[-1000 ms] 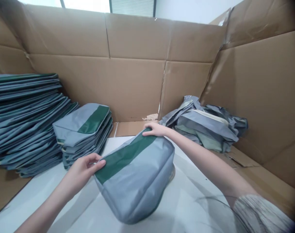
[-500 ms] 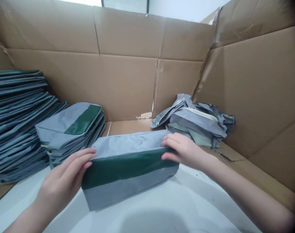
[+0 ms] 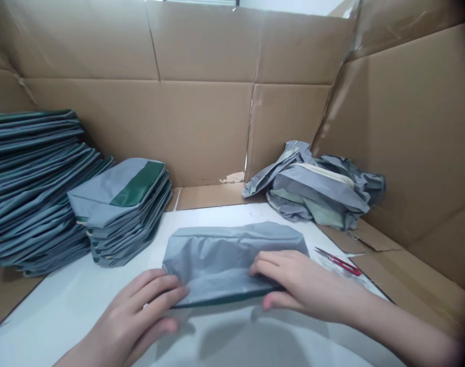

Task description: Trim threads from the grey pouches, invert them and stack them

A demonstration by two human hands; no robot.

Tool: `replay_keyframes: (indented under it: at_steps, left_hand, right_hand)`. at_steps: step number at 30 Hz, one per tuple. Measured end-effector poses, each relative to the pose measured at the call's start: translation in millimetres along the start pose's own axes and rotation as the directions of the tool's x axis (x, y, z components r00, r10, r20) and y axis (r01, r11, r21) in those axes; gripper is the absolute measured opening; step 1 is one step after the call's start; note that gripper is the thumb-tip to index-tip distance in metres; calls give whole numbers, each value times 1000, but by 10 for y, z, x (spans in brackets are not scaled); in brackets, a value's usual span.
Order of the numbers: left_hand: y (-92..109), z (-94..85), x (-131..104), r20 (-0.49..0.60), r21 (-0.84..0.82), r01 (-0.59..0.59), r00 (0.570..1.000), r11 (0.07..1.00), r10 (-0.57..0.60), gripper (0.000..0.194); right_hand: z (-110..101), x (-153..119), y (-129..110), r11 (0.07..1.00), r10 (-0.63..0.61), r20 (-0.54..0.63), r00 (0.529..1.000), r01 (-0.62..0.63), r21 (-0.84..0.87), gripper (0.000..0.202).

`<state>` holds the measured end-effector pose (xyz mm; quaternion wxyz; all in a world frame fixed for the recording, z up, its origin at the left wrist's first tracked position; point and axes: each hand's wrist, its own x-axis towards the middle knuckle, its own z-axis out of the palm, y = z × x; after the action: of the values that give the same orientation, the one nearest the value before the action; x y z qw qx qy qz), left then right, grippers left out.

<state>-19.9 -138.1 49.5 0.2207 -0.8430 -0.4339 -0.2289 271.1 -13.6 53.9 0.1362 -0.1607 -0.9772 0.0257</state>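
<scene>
A grey fabric bag (image 3: 225,255) with a dark green strip along its near edge lies flattened on the white tabletop. My left hand (image 3: 140,308) rests its outstretched fingers on the bag's near left corner, thumb apart from them. On the right part of the bag, my right hand (image 3: 289,278) presses its fingertips down, while the thumb stays off the near edge. Neither hand is closed round the fabric. Part of the bag's right side is hidden under the right hand.
A tall pile of folded grey-green bags (image 3: 33,193) stands at the left, beside a shorter stack (image 3: 121,204). Crumpled grey bags (image 3: 316,188) lie at the back right. Red-handled scissors (image 3: 339,261) sit by the right forearm. Cardboard walls (image 3: 202,127) enclose the table (image 3: 79,300).
The bag, held on edge with its green strip facing me, now lies flat with grey uppermost. Both hands have come lower and let go their grip. The scissors have come into view.
</scene>
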Motion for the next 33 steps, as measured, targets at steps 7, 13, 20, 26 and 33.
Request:
replay_keyframes:
  at_steps: [7, 13, 20, 26, 33]
  left_hand:
    - [-45, 94, 156, 368, -229, 791, 610, 567, -702, 41]
    - [85, 492, 61, 217, -7, 761, 634, 648, -742, 29]
    - [40, 729, 21, 6, -134, 791, 603, 597, -797, 21]
    - [-176, 626, 20, -118, 1, 669, 738, 743, -665, 28]
    - [-314, 279, 376, 112, -119, 400, 915, 909, -388, 33]
  right_hand:
    - [316, -66, 48, 988, -138, -384, 913, 97, -124, 9]
    - [544, -196, 567, 892, 434, -592, 679, -415, 177, 77]
    - [767, -293, 622, 838, 539, -354, 764, -447, 312, 77]
    - [530, -331, 781, 886, 462, -262, 847, -426, 183, 62]
    - [47, -116, 642, 963, 255, -252, 933, -268, -16, 48]
